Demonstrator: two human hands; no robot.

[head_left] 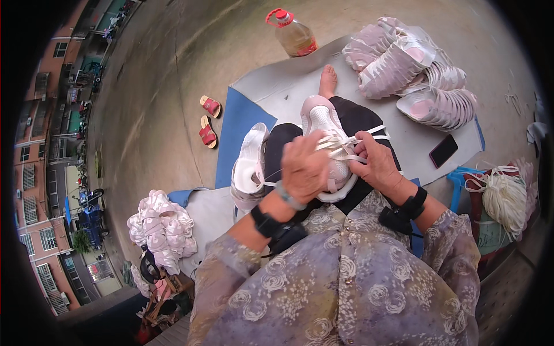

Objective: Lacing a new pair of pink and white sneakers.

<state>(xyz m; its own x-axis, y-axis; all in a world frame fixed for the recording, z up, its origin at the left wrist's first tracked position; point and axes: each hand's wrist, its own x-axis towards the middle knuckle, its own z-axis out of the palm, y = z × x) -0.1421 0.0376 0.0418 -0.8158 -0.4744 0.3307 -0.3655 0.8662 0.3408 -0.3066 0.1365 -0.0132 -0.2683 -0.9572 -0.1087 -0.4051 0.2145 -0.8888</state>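
White-and-pink sneaker point(325, 122) rests on the lap against black trousers point(281, 138), toe away, probably so the legs brace it and free 2 hands for lacework. Right hand point(376, 162), fingers curled, pinches white laces point(339, 146). Left hand point(302, 165), blurred, back up, fingers half-bent near laces; can't tell its grip. Forearms angle inward.

Passable over mat point(414, 135) just left of phone point(443, 151); blocked beyond phone by stacked shoes point(397, 70), on its near side by blue handle point(455, 193).
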